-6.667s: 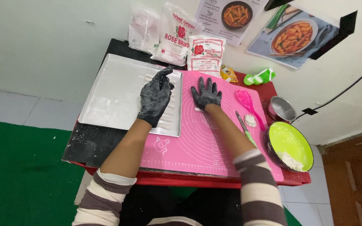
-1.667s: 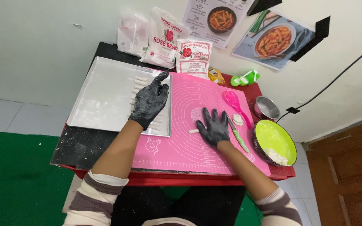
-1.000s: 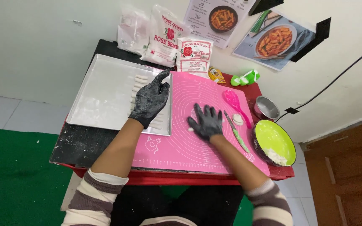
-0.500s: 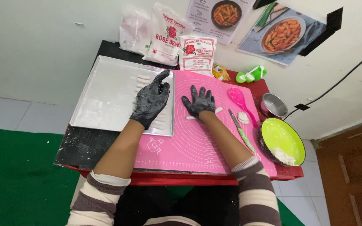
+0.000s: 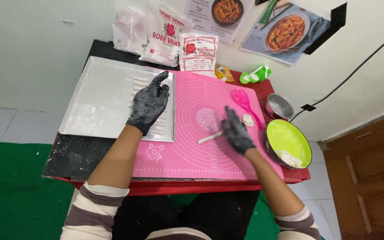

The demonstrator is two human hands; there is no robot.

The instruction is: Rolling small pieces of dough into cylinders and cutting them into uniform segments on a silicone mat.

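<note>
Right hand (image 5: 236, 132), fingers extended, apparently rolling thin white dough rope (image 5: 210, 138) on pink silicone mat (image 5: 192, 151); left hand (image 5: 148, 103) rests flat, fingers spread, on metal tray (image 5: 98, 95). Next: even pressure.

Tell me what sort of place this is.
Probably a small home cooking corner set up for making dough sticks: a pink rolling mat on a red table, flour bags against the wall, a metal tray and food pictures taped up.

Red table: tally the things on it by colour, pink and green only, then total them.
Pink: 2, the pink silicone rolling mat and the pink plastic spoon.
Green: 2, the lime-green round bowl and the green plastic measuring spoons.
Total: 4.
</note>
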